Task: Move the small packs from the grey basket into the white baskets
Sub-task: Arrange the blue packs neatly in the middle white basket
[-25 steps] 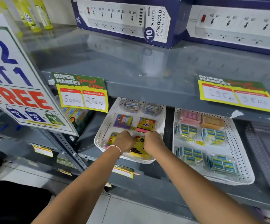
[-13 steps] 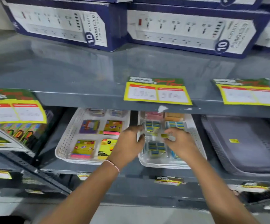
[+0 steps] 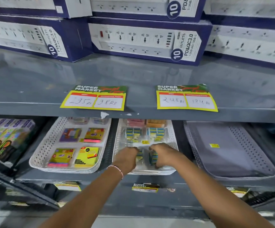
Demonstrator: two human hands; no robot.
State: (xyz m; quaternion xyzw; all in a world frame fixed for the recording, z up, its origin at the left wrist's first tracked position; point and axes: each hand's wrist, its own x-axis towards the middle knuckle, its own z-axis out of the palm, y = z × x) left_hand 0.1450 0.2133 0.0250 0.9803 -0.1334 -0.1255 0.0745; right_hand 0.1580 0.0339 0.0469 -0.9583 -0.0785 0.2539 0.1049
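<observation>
Two white baskets sit side by side on the lower shelf. The left white basket [image 3: 42, 153] holds several colourful sticky-note packs [image 3: 87, 156]. The middle white basket [image 3: 173, 139] holds blue-and-yellow small packs [image 3: 155, 133], with pink and orange ones at its back. My left hand [image 3: 127, 159] and my right hand [image 3: 164, 156] are both inside the front of this basket, each closed on a blue-and-yellow pack there. The grey basket [image 3: 229, 152] stands to the right and shows only a yellow sticker on its floor.
The upper shelf's edge [image 3: 138, 115] hangs low over the baskets, with yellow price cards [image 3: 94, 100] on it. Boxed power strips [image 3: 143, 41] are stacked above. Colourful boxes [image 3: 3, 140] stand at the far left of the lower shelf.
Both hands left the left white basket, crossed to the middle white basket and have now dropped to its front row. The view has swung to the right.
</observation>
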